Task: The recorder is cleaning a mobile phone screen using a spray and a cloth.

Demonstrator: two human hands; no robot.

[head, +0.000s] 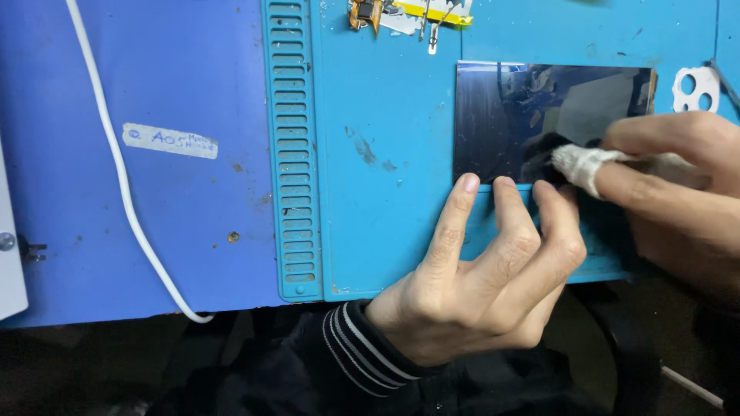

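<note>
Dark glass panel (539,115) is laid flat on the blue mat (385,216) on the counter. Its near edge is pinned by three fingertips of the left hand (486,285). A white cloth wad (586,166) is pinched in the right hand (678,185) and pressed against the glass.

panel: a dark, glossy rectangular glass panel (532,115), lying flat with its long side running left to right.
surface: mirror-like; it throws back pale and dark reflections, and a dull smeared patch shows near its near edge.
place: far right part of the teal work mat (385,154), its near edge just beyond the mat's raised lip.
edges: left and far edges straight and clear; the right end is partly covered, with a thin brownish strip at the far right corner, perhaps an exposed layer.
cloth: a small white wad of cloth (586,166), rolled tight, tip pressed on the panel's near right area.
</note>
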